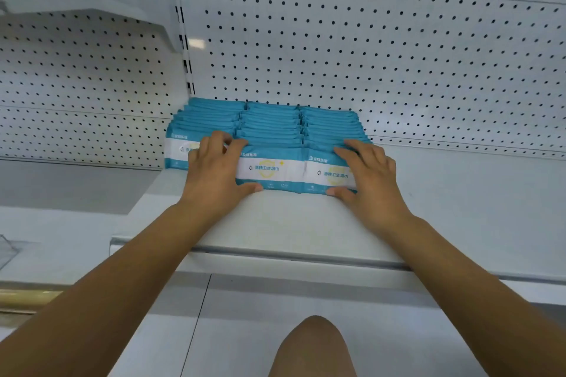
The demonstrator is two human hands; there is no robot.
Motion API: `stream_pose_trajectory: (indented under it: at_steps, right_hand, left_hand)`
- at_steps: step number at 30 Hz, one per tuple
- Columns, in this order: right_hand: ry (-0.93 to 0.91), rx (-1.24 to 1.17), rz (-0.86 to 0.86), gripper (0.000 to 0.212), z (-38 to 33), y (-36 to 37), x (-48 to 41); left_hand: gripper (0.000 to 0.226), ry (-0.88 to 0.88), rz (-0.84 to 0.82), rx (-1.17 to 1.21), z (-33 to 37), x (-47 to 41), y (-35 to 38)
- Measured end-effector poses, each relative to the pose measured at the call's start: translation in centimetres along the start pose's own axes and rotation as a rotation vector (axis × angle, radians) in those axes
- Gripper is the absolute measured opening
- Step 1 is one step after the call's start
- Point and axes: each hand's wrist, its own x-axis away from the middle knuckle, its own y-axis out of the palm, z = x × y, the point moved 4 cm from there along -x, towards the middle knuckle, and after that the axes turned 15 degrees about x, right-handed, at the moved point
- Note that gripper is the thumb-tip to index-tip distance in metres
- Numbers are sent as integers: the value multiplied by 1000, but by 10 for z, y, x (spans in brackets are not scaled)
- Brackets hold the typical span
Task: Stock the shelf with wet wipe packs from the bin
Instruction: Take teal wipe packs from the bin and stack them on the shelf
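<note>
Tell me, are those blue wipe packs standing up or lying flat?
Standing up. The wipe packs sit on edge in three rows on the shelf, labels facing forward.

Both bare: left hand (214, 173), right hand (369, 176); forearms (137, 269) bare to frame edge. One bare knee (312, 346) low in view.
</note>
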Motion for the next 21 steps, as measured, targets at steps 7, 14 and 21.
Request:
stream_pose_trajectory:
  at_steps: [7, 14, 21]
  right_hand:
    - [-8, 7, 27, 74, 2, 3, 0]
    - [-27, -52, -22, 84, 20, -7, 12]
    - [28, -97, -23, 80, 49, -38, 36]
  left_hand:
    - [89, 26, 3, -83, 2, -9, 2]
    - [90, 99, 22, -33, 21, 4, 6]
    - [76, 300, 55, 29, 78, 10, 23]
